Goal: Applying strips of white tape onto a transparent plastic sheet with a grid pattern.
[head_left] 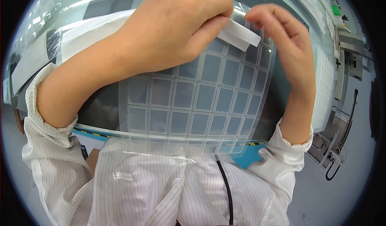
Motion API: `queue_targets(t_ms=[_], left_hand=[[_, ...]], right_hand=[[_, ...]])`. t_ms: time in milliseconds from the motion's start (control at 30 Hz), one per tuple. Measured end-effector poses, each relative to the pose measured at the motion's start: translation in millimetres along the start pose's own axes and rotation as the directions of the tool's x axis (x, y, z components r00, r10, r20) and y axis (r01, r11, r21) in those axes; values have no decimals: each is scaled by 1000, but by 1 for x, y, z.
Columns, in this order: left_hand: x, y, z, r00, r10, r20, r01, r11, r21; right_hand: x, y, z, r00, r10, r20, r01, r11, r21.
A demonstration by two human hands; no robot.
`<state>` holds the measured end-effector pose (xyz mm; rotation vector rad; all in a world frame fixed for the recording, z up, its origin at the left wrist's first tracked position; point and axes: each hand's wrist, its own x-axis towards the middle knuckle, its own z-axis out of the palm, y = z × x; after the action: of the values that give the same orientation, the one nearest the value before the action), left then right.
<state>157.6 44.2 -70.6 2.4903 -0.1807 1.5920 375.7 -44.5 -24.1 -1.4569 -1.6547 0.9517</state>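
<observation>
My left hand [181, 24] is closed in a pinch over the far part of a clear plastic sheet [197, 95]. Between its thumb and fingers is the end of a narrow white strip [239, 36], whose free end sticks out to the right, slightly folded. Rows of rectangular greyish pieces with clear borders fill the sheet, which hangs over the near table edge against my striped garment. To the right of the strip, my right hand [285, 41] is raised with loosely bent fingers, apart from the strip. Its fingertips are somewhat blurred, and nothing shows in them.
White paper [96, 28] lies under and behind my left forearm. A dark mat [98, 109] covers the tabletop beneath the sheet. Yellow-black tape [94, 133] runs along the near edge. On the right is a white gridded panel [323, 89], with metal equipment [335, 145] beyond it.
</observation>
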Motion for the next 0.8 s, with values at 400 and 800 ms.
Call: queue_targets(t_ms=[400, 800], left_hand=[[1, 33, -45, 704, -600, 381, 620, 780, 82], [6, 59, -1, 720, -450, 528, 462, 879, 118]], right_hand=[[-2, -21, 15, 990, -117, 81, 119, 993, -24], [-4, 14, -9, 992, 70, 104, -47, 977, -210]])
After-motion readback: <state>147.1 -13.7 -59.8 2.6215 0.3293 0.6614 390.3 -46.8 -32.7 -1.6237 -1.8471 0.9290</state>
